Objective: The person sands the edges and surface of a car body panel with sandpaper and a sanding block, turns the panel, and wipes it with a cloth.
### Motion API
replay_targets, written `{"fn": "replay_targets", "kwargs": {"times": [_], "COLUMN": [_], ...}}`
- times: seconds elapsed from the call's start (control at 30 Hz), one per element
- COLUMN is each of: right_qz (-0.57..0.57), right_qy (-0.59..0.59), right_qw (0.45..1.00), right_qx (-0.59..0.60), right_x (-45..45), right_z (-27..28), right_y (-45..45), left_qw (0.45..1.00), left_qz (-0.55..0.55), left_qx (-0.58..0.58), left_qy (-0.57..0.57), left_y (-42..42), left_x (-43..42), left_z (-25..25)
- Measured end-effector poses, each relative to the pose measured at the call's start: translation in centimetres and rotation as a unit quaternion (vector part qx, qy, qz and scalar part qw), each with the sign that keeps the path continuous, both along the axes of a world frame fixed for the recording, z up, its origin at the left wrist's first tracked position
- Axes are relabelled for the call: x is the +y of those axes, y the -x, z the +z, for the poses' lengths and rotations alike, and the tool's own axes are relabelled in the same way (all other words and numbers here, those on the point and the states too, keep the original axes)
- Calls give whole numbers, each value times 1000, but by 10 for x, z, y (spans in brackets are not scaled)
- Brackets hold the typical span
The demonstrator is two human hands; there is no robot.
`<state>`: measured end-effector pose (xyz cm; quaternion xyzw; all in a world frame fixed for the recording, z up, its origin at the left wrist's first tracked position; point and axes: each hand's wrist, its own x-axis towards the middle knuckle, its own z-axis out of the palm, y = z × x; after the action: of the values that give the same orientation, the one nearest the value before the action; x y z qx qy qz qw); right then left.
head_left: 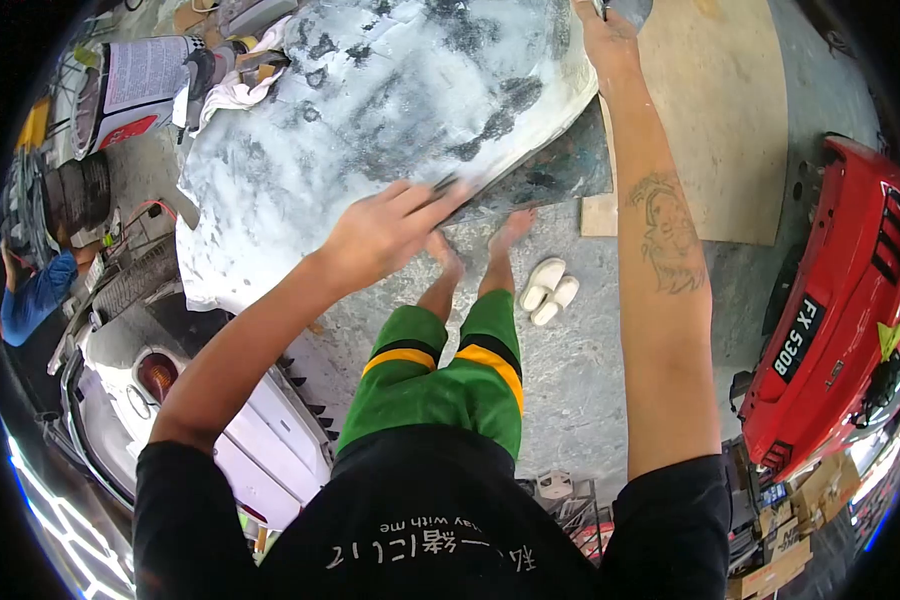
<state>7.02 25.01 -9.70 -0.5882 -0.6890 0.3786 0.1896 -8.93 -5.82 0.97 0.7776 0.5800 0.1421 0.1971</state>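
Observation:
A large panel, mottled white and grey with dark patches, spreads below me at the top of the view. My left hand is at its near right edge, fingers closed around a small dark flat piece; motion blurs the fingertips. My right hand is at the top edge of the view, beyond the panel's right side. Its fingers are closed on a grey flat piece, mostly cut off by the frame.
A plywood sheet lies right of the panel. White slippers rest on the concrete floor near my bare feet. A red car bumper stands at right, a white car part at left. A tin and another person are farther left.

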Motion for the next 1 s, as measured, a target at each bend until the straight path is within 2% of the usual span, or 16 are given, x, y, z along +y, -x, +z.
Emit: {"fn": "replay_targets", "kwargs": {"times": [0.07,0.1,0.17,0.27,0.3,0.4,0.47,0.5,0.57,0.6,0.67,0.7,0.77,0.87,0.97,1.0], "right_qz": [-9,-7,-2,-25,-22,-9,-3,0,6,3,11,16,6,-9,13,11], "right_qy": [24,24,8,15,13,13,-13,-13,-7,-6,-24,-28,-11,-60,-4,-1], "right_qw": [1000,1000,998,994,994,996,999,999,999,999,999,999,996,997,1000,1000], "right_qx": [-12,-13,70,102,103,85,-40,-40,-39,-40,-44,-43,90,49,-15,-15], "right_x": [-8,-5,1,-3,-1,-4,-12,-9,-3,-1,7,9,-1,-9,-2,-1], "right_z": [20,14,-4,-3,-3,0,25,23,8,-1,-13,-12,-8,6,5,-4], "right_y": [4,5,3,3,4,4,6,5,4,3,2,4,3,6,4,3], "left_qw": [999,999,997,997,997,1000,999,999,989,989,992,998,997,999,989,989], "left_qz": [-27,-29,-35,-19,6,3,-35,-28,-16,-18,10,31,34,1,7,5], "left_qx": [-21,7,-24,-27,8,-18,-6,9,-90,-91,-86,-35,-68,-31,-102,-101], "left_qy": [-24,18,-71,-65,-73,2,12,-33,-115,-115,-94,-37,-27,20,-111,-108], "left_y": [10,-1,-17,-20,-16,3,8,-6,-24,-23,-25,-20,-5,-4,-29,-28], "left_x": [-9,16,82,88,57,-6,-2,31,101,97,93,57,-4,14,109,102], "left_z": [-4,1,-17,-14,-15,-4,-10,-10,-25,-25,-19,-14,-5,-3,-26,-26]}}
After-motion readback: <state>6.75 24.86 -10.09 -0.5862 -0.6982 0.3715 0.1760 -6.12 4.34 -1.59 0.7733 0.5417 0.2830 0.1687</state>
